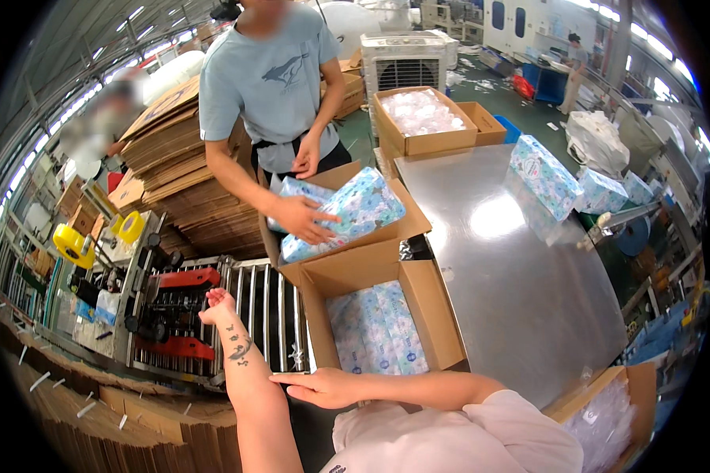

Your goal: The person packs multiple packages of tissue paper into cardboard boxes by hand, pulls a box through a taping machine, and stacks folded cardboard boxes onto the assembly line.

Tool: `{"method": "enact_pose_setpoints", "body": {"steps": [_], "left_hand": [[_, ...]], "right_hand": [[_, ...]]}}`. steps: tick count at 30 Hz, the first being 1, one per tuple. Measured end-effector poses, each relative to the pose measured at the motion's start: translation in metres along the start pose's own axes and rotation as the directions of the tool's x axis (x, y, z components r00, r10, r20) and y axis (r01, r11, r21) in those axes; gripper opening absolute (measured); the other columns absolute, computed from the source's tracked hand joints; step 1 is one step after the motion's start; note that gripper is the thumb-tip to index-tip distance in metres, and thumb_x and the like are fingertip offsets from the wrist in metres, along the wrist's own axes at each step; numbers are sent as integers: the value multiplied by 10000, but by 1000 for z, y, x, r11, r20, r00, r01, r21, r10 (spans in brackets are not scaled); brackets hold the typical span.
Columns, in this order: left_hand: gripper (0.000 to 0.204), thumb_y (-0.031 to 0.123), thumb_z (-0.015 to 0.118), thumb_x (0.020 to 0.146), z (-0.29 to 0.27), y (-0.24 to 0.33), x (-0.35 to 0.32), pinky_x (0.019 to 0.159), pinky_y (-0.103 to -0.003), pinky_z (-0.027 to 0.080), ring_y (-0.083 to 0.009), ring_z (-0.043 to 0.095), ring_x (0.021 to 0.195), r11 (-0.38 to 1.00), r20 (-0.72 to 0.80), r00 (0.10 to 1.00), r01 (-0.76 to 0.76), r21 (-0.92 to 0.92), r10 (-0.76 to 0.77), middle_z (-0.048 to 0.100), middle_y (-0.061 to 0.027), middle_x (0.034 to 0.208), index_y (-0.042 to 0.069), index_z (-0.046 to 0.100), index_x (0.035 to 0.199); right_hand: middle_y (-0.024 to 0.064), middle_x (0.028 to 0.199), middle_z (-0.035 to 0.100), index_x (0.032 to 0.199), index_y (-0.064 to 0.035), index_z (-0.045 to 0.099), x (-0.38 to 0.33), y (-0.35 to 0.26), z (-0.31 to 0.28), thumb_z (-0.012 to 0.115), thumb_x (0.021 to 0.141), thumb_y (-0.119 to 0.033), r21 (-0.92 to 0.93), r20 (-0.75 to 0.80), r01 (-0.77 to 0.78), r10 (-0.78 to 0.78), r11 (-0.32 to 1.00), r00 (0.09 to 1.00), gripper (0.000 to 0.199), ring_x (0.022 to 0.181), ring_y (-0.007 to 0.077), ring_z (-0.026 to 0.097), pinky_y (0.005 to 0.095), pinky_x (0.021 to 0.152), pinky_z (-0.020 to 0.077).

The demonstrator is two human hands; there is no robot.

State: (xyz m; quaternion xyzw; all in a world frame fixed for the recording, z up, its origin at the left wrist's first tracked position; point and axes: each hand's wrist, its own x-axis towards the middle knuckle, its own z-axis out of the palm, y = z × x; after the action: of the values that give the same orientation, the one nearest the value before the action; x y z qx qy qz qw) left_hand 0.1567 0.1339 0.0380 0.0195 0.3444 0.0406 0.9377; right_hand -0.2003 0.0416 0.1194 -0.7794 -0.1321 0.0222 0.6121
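A packing hall with a steel table (528, 260) is seen. An open brown cardboard box (442, 331), part-filled with blue-patterned tissue packs (375, 331), is touched by the flat, spread right hand (323, 388); the left hand (217, 306) is loosely curled over the rollers (268, 307). Packing seems underway; another pack would need reaching.

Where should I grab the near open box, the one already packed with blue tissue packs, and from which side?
Take the near box by its two long side walls, hands coming from the near end. Its top flaps stand open and flimsy, so they make a poor grip; the straight walls below are firmer. The right hand already rests at the near edge; the left hand is off over the rollers.
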Motion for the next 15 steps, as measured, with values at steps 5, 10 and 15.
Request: {"method": "enact_pose_setpoints", "body": {"steps": [5,10,15], "left_hand": [[529,589,377,853,6,17,-1,535,-354,494,-218,572,608,992,20,999,40,-119,-38,563,-85,668,63,431,825],[422,477,368,801,14,13,-32,466,-333,470,-178,501,484,976,110,986,143,-167,-126,494,-40,582,76,434,687],[567,633,311,857,26,12,-29,545,-328,495,-193,549,596,986,31,997,75,-149,-71,565,-60,687,76,403,818]], "right_hand": [[199,830,624,1364,-215,381,-1,-16,-2,375,960,-373,-78,35,-16,18,997,999,434,717,368,608,423,670,480],[169,797,634,1322,-197,440,-10,-38,-6,454,934,-316,-77,91,-121,128,990,988,406,670,352,610,409,613,486],[153,754,633,1293,-97,465,-17,-40,0,468,936,-271,-104,65,27,-20,994,998,398,615,333,604,403,559,470]]}}
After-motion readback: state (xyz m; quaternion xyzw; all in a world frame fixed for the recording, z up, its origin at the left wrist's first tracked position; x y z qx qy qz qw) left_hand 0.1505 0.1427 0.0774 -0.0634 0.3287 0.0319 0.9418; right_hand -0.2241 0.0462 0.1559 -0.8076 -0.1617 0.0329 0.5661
